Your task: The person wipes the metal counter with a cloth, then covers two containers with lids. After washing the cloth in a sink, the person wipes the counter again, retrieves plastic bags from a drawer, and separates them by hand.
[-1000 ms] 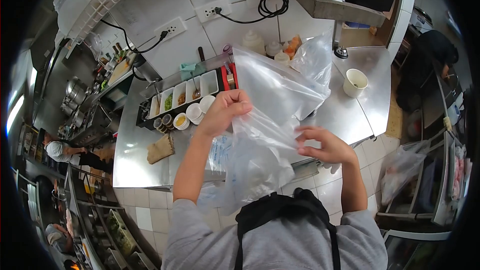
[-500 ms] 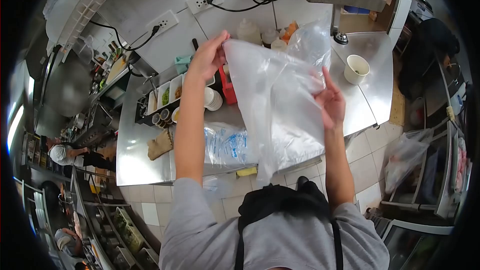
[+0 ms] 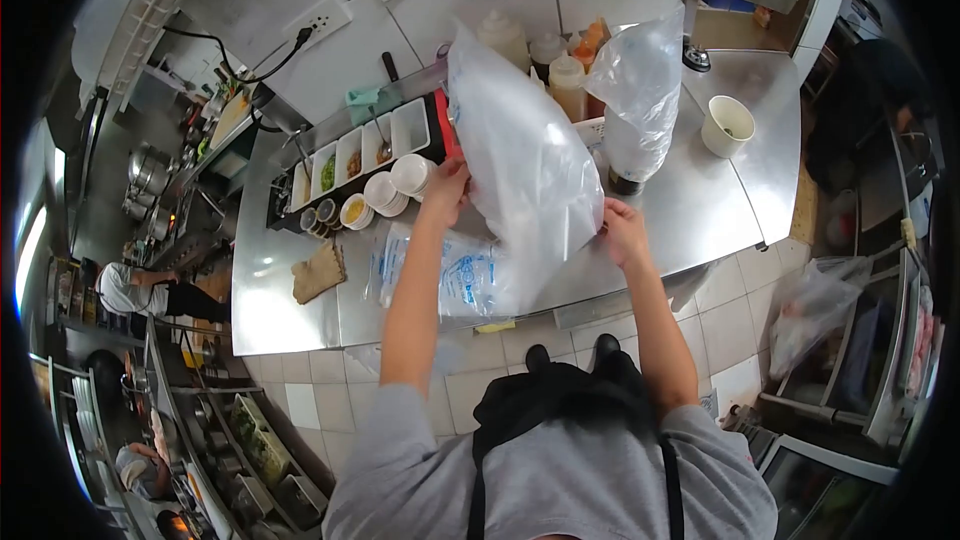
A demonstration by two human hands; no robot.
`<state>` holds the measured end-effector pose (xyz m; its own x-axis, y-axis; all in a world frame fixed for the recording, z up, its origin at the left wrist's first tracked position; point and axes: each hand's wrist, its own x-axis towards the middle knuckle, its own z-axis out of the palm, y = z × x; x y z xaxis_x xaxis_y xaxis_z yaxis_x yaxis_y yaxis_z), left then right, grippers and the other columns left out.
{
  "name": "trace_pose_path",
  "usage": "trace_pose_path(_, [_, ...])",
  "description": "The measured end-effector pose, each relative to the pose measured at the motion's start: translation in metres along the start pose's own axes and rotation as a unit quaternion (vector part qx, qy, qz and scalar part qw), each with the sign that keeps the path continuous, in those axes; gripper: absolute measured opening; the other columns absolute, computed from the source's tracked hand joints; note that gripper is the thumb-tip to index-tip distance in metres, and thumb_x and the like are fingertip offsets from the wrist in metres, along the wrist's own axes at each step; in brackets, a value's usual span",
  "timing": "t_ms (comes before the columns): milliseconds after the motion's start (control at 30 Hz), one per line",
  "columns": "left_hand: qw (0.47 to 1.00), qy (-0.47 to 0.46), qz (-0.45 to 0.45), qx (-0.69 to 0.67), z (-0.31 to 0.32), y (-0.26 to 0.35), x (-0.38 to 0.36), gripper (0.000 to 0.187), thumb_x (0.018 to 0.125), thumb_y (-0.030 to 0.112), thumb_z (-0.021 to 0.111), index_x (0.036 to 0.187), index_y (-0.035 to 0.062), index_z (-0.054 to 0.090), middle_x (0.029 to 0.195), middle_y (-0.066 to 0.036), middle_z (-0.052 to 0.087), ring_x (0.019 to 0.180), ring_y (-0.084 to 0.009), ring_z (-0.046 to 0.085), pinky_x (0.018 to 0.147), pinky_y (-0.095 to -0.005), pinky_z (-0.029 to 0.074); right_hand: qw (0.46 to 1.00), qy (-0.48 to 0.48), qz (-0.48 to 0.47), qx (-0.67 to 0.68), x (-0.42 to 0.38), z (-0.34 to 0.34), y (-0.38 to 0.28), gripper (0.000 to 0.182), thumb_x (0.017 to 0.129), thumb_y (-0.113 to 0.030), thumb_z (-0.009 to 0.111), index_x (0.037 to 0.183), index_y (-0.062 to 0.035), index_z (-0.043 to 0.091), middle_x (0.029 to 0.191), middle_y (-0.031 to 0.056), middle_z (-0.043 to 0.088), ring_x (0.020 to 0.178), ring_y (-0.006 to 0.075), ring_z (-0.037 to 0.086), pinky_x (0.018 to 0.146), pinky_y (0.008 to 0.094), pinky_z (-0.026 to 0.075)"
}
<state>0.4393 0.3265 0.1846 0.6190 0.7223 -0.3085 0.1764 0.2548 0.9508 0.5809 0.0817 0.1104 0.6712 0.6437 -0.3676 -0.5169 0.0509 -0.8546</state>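
Observation:
A translucent plastic bag [image 3: 530,150] stands puffed out above the counter in front of me. At its left side, the fingers of my left hand [image 3: 445,194] are closed on the edge of the plastic. My right hand [image 3: 626,233] pinches the bag's lower right edge. Beneath the bag and partly behind my left forearm lies a clear plastic packet with blue print [image 3: 470,275]. Just beyond my right hand, another clear bag [image 3: 640,100] stands upright over something with a dark base.
White tubs [image 3: 348,162] of food line the counter's back left, beside stacked white lids or cups [image 3: 385,194]. Sauce bottles [image 3: 567,85] stand at the back. A paper cup [image 3: 728,126] is at right, a brown cloth [image 3: 319,273] at left. A co-worker [image 3: 130,290] stands far left.
Both hands have come down and nearer the counter, the left one from the bag's top corner to its side. The bag has filled out, and the bottles behind it show more.

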Motion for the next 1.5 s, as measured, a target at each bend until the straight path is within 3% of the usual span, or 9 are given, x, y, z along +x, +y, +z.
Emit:
trace_pose_path(200, [0.949,0.089,0.302,0.004,0.034,0.012,-0.044,0.053,0.096,0.043,0.031,0.112,-0.0027,0.052,0.102,-0.013,0.059,0.094,-0.0202,0.054,0.085,-0.0318,0.040,0.781,0.336,-0.523,-0.058,-0.039,0.096,-0.008,0.039,0.086,-0.027,0.056,0.112,0.0014,0.056,0.118,0.0105,0.053,0.095,0.0219,0.056,0.080,0.0328,0.044])
trace_pose_path(267, [0.920,0.106,0.365,0.099,0.052,-0.019,-0.042,0.050,0.097,0.036,0.030,0.120,-0.0057,0.044,0.109,-0.017,0.056,0.095,-0.0285,0.052,0.090,-0.0334,0.036,0.831,0.109,-0.511,-0.192,-0.032,0.050,0.014,0.054,0.081,-0.039,0.061,0.117,0.0009,0.053,0.125,0.0156,0.048,0.108,0.0298,0.050,0.089,0.0385,0.040])
trace_pose_path(333, [0.901,0.190,0.341,0.192,0.046,-0.063,-0.050,0.050,0.096,0.035,0.032,0.127,-0.0030,0.040,0.119,-0.018,0.051,0.108,-0.0298,0.045,0.096,-0.0368,0.029,0.897,-0.076,-0.060,-0.431,-0.009,0.036,0.029,0.061,0.078,-0.036,0.063,0.122,0.0034,0.047,0.135,0.0202,0.036,0.119,0.0342,0.040,0.097,0.0399,0.033])
trace_pose_path(467, [0.862,0.103,0.398,0.296,0.040,-0.050,-0.065,0.057,0.093,0.037,0.040,0.138,0.0059,0.026,0.136,-0.018,0.035,0.128,-0.0347,0.025,0.100,-0.0440,0.021,0.812,0.127,-0.399,-0.406,-0.005,0.011,0.064,0.063,0.073,-0.034,0.065,0.121,0.0024,0.048,0.130,0.0241,0.042,0.122,0.0391,0.036,0.099,0.0461,0.028])
trace_pose_path(733, [0.813,0.151,0.263,0.497,-0.012,-0.062,-0.133,0.074,0.080,0.038,0.062,0.138,0.0093,0.027,0.143,-0.021,0.022,0.132,-0.0425,0.016,0.102,-0.0562,0.013,0.710,0.123,-0.368,-0.588,-0.033,0.019,0.019,0.036,0.069,-0.017,0.068,0.100,-0.0009,0.058,0.102,0.0168,0.056,0.104,0.0352,0.049,0.087,0.0426,0.036])
trace_pose_path(867, [0.820,0.144,0.239,0.499,-0.013,-0.088,-0.182,0.065,0.076,0.025,0.064,0.132,0.0092,0.034,0.140,-0.018,0.030,0.131,-0.0389,0.022,0.102,-0.0520,0.016,0.754,-0.255,-0.439,-0.416,-0.095,0.042,0.057,0.025,0.069,-0.005,0.065,0.093,-0.0038,0.058,0.100,0.0145,0.056,0.094,0.0301,0.055,0.076,0.0383,0.045])
trace_pose_path(1033, [0.874,0.127,0.262,0.389,-0.026,-0.107,-0.180,0.062,0.073,0.006,0.058,0.131,0.0098,0.036,0.140,-0.015,0.032,0.131,-0.0354,0.024,0.103,-0.0443,0.017,0.630,-0.065,-0.512,-0.580,-0.064,0.109,0.087,0.023,0.073,-0.015,0.062,0.094,-0.0047,0.060,0.099,0.0122,0.057,0.099,0.0271,0.054,0.084,0.0352,0.042])
trace_pose_path(1333, [0.856,0.120,0.202,0.460,0.004,-0.131,-0.173,0.116,0.058,0.036,0.078,0.143,0.0112,0.003,0.147,-0.023,0.001,0.134,-0.0436,0.004,0.100,-0.0605,0.010,0.790,-0.135,-0.321,-0.504,-0.052,0.112,0.090,0.034,0.070,-0.006,0.058,0.103,-0.0016,0.055,0.108,0.0174,0.054,0.093,0.0365,0.052,0.079,0.0425,0.045])
trace_pose_path(1500, [0.839,0.094,0.220,0.489,0.003,-0.146,-0.163,0.129,0.047,0.045,0.083,0.144,0.0126,0.004,0.146,-0.025,-0.002,0.134,-0.0455,0.001,0.100,-0.0619,0.007,0.729,-0.130,-0.384,-0.551,-0.059,0.115,0.085,0.029,0.068,-0.001,0.054,0.096,-0.0037,0.059,0.098,0.0141,0.057,0.089,0.0354,0.056,0.073,0.0427,0.048])
